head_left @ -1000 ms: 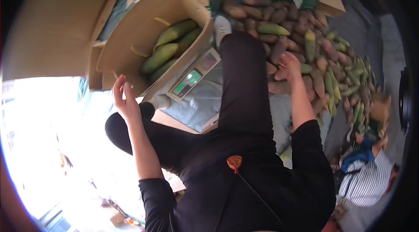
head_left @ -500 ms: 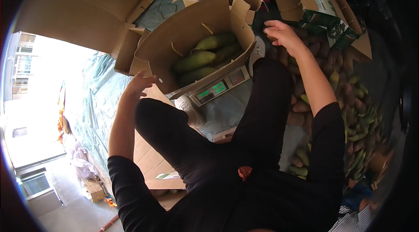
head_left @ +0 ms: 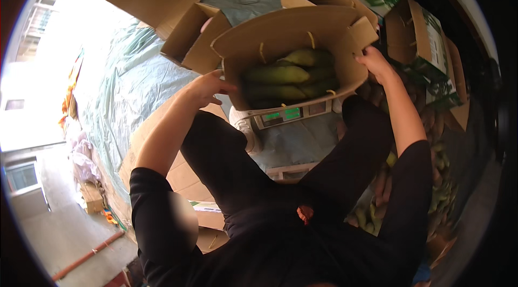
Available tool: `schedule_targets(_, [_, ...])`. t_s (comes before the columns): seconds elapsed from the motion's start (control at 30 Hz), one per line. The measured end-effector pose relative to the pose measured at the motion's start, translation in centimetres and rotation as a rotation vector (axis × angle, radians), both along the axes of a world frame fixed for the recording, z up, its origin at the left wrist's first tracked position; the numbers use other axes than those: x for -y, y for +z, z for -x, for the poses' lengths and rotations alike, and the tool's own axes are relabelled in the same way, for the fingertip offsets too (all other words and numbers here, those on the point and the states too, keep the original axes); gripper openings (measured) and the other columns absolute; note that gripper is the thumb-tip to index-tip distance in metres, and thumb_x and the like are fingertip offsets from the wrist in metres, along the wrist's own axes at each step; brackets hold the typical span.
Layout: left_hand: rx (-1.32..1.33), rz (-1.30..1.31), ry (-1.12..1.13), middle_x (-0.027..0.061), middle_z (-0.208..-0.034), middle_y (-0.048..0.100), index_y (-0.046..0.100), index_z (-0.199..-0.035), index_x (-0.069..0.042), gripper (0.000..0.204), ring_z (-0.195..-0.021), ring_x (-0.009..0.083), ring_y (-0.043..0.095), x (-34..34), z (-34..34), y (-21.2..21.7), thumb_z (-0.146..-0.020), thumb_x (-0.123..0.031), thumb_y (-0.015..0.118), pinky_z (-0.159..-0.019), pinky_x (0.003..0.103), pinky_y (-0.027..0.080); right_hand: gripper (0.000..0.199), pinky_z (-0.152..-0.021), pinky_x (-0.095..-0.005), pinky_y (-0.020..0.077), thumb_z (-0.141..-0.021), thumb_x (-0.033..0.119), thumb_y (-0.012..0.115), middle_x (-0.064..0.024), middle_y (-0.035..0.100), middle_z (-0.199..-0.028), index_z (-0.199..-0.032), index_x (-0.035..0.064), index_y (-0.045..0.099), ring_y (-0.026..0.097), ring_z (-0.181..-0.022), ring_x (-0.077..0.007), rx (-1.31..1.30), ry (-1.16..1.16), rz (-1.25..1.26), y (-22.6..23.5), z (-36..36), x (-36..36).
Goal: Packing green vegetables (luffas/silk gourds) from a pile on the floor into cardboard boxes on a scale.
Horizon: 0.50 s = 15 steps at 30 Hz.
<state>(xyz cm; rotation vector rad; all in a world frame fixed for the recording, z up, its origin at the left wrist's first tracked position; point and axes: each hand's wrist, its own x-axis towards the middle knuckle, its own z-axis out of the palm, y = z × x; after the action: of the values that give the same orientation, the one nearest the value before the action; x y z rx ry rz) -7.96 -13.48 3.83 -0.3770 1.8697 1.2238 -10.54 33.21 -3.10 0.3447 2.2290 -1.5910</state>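
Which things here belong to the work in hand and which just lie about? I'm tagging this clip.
In hand: left hand and right hand at the sides of the open cardboard box, green corn cobs inside, weighing scale beneath.

Lying about: empty boxes, printed cartons, loose cobs, blue tarp.

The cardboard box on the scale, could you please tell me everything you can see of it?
The cardboard box is plain brown corrugated card, open at the top with its flaps standing up, tilted toward the camera. Inside lie several green ears of corn in their husks, stacked lengthwise. It rests on a digital scale whose green display shows below its front edge. The right hand grips its right corner; the left hand is at its left wall, though contact is unclear. More boxes stand around it.
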Motion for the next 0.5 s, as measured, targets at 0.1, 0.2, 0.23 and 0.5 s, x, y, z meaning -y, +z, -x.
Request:
schedule_targets(0.1, [-0.014,-0.014,-0.073,0.0115,-0.121,0.056,0.031,-0.140,-0.009,0.067,-0.116,0.0284,0.052,1.6,1.0,-2.1,-0.083,-0.015,0.066,-0.091,0.051,0.045,0.042,-0.086,-0.0310,0.0441,-0.081,0.002,0.053,-0.0103,0.059,-0.112,-0.123,-0.0021,0.049,0.058,-0.100,-0.0202,-0.001,-0.026,0.137,0.4,-0.1,1.0])
schedule_targets(0.2, [-0.023,0.041,-0.049,0.0051,-0.099,0.060,0.047,-0.124,-0.008,0.047,-0.102,0.0218,0.056,0.6,1.6,-1.8,-0.083,-0.021,0.065,-0.082,0.042,0.050,0.041,-0.082,-0.0357,0.0473,-0.081,0.001,0.054,-0.0128,0.060,-0.110,-0.122,-0.0027,0.050,0.060,-0.095,-0.0234,0.006,-0.108,0.134,1.3,-0.2,1.1])
schedule_targets(0.23, [-0.035,0.037,-0.028,0.0051,-0.099,0.060,0.047,-0.124,-0.008,0.047,-0.102,0.0218,0.056,0.5,1.5,-1.7,-0.083,-0.021,0.065,-0.082,0.042,0.050,0.041,-0.080,-0.0364,0.0482,-0.081,0.001,0.055,-0.0129,0.061,-0.108,-0.121,-0.0026,0.050,0.061,-0.093,-0.0239,0.002,-0.125,0.112,1.4,-0.1,1.5])
schedule_targets(0.5, [-0.155,0.031,0.141,0.0029,-0.090,0.060,0.047,-0.124,-0.008,0.051,-0.088,0.0145,0.055,4.1,1.2,-1.7,-0.084,-0.033,0.065,-0.080,0.039,0.045,0.030,-0.070,-0.0305,0.0496,-0.081,0.011,0.062,-0.0052,0.061,-0.085,-0.109,0.0029,0.054,0.060,-0.077,-0.0161,-0.038,-0.152,0.168,6.3,1.9,5.9])
